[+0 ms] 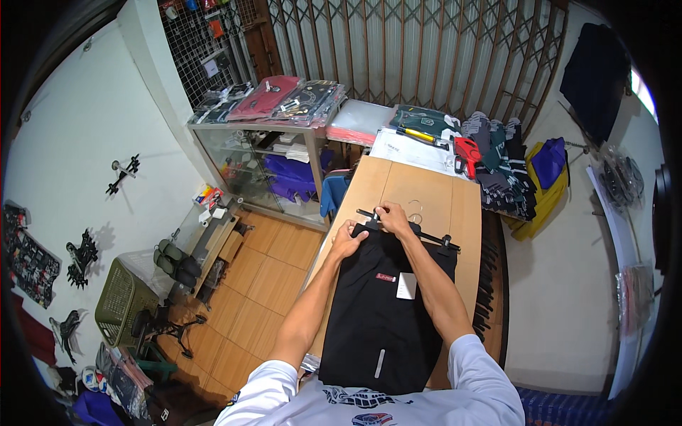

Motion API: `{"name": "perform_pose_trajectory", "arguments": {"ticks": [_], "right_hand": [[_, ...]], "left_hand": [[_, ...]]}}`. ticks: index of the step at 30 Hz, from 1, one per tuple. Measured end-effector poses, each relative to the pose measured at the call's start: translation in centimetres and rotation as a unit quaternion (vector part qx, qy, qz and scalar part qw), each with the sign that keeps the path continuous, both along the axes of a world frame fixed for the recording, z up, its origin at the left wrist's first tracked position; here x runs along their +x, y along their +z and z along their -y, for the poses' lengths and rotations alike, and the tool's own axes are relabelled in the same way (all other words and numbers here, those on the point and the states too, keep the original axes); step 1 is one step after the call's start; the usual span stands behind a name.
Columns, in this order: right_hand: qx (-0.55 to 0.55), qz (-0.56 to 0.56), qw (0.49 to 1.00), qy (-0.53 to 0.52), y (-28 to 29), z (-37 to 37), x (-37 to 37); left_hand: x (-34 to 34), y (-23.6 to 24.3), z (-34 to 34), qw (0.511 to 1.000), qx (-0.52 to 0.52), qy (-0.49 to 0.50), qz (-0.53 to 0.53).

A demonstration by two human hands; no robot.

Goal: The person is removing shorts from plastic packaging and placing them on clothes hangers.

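Note:
A black folded garment [362, 312] lies flat on the cardboard-topped table [426, 181], its lower end close to my body. It carries a small red label [386, 277], a white tag [406, 286] and a grey strip [380, 363]. Along its top edge runs a black clip hanger [426, 236], whose right clip [447, 243] sits at the garment's right corner. My left hand [347, 240] is closed on the garment's top left corner. Just right of it, my right hand [393, 218] pinches the hanger's left clip. Whether that clip grips the fabric is hard to see.
Beyond the cardboard lie a red tagging gun [467, 156], a yellow-and-black tool [420, 137] and white sheets [408, 153]. Folded dark clothes [501, 170] are stacked far right. A glass cabinet [241, 153] holding bagged garments [266, 97] stands far left.

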State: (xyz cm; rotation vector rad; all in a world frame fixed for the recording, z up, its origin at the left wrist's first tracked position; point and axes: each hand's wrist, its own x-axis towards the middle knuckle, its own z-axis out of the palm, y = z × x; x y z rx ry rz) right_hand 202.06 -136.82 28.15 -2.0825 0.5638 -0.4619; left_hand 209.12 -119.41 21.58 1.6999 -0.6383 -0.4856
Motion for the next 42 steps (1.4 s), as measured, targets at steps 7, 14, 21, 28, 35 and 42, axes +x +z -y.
{"name": "perform_pose_trajectory", "arguments": {"ticks": [7, 14, 21, 28, 35, 42], "right_hand": [[-0.054, 0.022, 0.998, 0.007, -1.2, -0.3, -0.3], [-0.070, 0.012, 0.997, 0.016, -0.9, -1.8, -0.8], [-0.093, -0.007, 0.996, 0.015, -0.6, -3.8, -2.2], [-0.244, 0.100, 0.964, -0.012, 1.2, -5.4, -5.8], [-0.258, 0.067, 0.927, -0.262, 2.7, -2.8, -15.1], [-0.111, -0.101, 0.933, -0.328, 0.6, 0.6, -21.5]], "left_hand": [[-0.5, 1.1, -0.1, 0.998, 0.036, 0.020, 0.044], [-0.4, 2.3, -1.0, 0.998, -0.007, 0.020, 0.053], [-1.1, 2.1, -0.9, 0.992, -0.103, 0.074, 0.005], [-1.1, 2.2, -1.1, 0.996, -0.062, 0.042, 0.044], [-0.5, 1.7, -1.6, 0.988, -0.026, 0.077, 0.135], [-3.2, 5.1, 0.1, 0.952, 0.119, 0.059, 0.276]]}}
